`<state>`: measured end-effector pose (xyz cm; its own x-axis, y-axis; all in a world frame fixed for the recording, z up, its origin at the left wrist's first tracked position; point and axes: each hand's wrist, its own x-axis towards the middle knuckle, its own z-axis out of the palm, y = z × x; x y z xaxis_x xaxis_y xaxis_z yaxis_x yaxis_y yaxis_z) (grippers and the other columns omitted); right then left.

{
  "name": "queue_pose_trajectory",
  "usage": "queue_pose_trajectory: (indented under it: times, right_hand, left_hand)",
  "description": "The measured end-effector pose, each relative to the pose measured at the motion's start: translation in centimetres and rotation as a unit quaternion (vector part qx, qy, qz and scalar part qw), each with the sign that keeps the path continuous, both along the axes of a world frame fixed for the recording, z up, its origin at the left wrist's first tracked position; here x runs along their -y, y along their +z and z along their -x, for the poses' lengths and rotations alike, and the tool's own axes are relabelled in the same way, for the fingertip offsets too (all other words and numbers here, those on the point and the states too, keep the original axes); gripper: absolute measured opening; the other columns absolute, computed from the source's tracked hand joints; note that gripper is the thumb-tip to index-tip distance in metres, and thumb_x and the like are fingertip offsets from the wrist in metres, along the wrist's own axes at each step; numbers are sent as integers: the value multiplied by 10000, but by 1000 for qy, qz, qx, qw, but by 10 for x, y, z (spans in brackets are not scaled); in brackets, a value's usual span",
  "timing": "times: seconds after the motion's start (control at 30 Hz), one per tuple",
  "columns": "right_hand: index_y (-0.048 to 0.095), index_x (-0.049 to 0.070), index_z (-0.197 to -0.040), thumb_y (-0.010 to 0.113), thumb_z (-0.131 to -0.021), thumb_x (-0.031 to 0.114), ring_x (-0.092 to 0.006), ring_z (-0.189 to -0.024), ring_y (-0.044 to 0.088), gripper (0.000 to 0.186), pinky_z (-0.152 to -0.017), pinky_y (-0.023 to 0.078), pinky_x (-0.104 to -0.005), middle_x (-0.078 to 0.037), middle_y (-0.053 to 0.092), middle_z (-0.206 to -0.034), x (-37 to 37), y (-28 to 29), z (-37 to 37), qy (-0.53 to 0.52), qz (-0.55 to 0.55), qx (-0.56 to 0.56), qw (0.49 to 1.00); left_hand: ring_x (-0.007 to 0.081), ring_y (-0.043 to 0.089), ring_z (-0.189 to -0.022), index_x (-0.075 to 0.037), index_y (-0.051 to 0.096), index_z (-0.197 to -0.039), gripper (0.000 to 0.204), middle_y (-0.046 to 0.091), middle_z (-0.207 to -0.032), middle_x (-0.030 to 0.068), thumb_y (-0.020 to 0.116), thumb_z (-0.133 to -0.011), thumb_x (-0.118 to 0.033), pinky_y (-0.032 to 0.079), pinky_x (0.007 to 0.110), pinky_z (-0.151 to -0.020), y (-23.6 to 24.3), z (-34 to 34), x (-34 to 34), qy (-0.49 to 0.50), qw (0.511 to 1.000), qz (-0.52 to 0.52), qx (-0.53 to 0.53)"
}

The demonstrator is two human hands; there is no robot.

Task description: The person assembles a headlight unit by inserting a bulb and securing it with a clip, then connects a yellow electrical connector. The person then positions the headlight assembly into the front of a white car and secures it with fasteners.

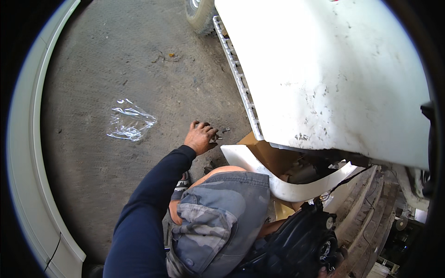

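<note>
My left hand is stretched low over the concrete floor, palm down and fingers bent. A small metal fastener shows between the thumb and fingers, seemingly in their grip. Just beyond it lies another small metal piece. At the lower right, a black headlight assembly with round lamp openings rests by my lap. Fingers of my right hand show at its lower edge, holding it; the rest of that hand is hidden. A white curved trim panel lies beside my knee, in front of the headlight.
A large white vehicle panel fills the upper right, with a tyre beyond. Cardboard sits under the trim. Clear plastic wrap lies on the floor. A long pale panel runs along the left. Wooden boards are at right.
</note>
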<state>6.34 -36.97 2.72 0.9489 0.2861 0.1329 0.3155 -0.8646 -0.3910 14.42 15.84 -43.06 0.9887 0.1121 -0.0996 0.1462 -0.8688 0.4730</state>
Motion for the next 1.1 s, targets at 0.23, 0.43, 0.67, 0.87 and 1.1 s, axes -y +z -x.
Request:
queue_pose_trajectory:
  times: [0.23, 0.43, 0.67, 0.87, 1.1]
  right_hand:
    - [552, -79, -1418, 715, -902, 464, -462, -1263, 553, 767, -1103, 443, -593, -286, 564, -1406, 18, -13, 0, 72, -46, 46, 995]
    - [610, -17, -1290, 648, -890, 644, -467, -1432, 448, 773, -1216, 312, -593, -303, 480, -1494, 27, -20, 8, 70, -77, 72, 992]
    - [678, 3, -1251, 757, -839, 558, -432, -1418, 486, 695, -1205, 355, -523, -269, 516, -1473, -7, -7, 0, 116, -171, 51, 977]
    - [685, 26, -1206, 795, -838, 463, -430, -1411, 486, 582, -1198, 370, -522, -223, 541, -1442, -42, -6, -19, 218, -217, 16, 951]
    - [695, 30, -1173, 821, -752, 274, -443, -1401, 474, 503, -1188, 390, -536, -199, 530, -1426, -74, -19, -23, 272, -232, 55, 932]
  left_hand:
    - [273, 561, -1421, -179, 714, -1394, 667, 728, -1384, 67, 861, -852, -538, 304, 553, -1235, 98, 114, -52, 219, 971, 16, 90]
    - [296, 688, -1252, -73, 769, -1293, 535, 747, -1327, 149, 950, -820, -246, 512, 431, -1116, 222, 165, -40, 331, 873, 253, 256]
    - [273, 705, -1238, 56, 674, -1408, 688, 746, -1322, 201, 922, -855, -270, 520, 454, -1136, 364, 161, 42, 200, 746, 518, 368]
    - [333, 670, -1294, 85, 682, -1363, 863, 735, -1306, 209, 1020, -694, -344, 471, 480, -1178, 435, 159, 118, -15, 736, 614, 283]
    - [308, 639, -1322, 55, 699, -1374, 774, 723, -1341, 203, 955, -769, -353, 452, 440, -1174, 467, 109, 140, -161, 804, 543, 179]
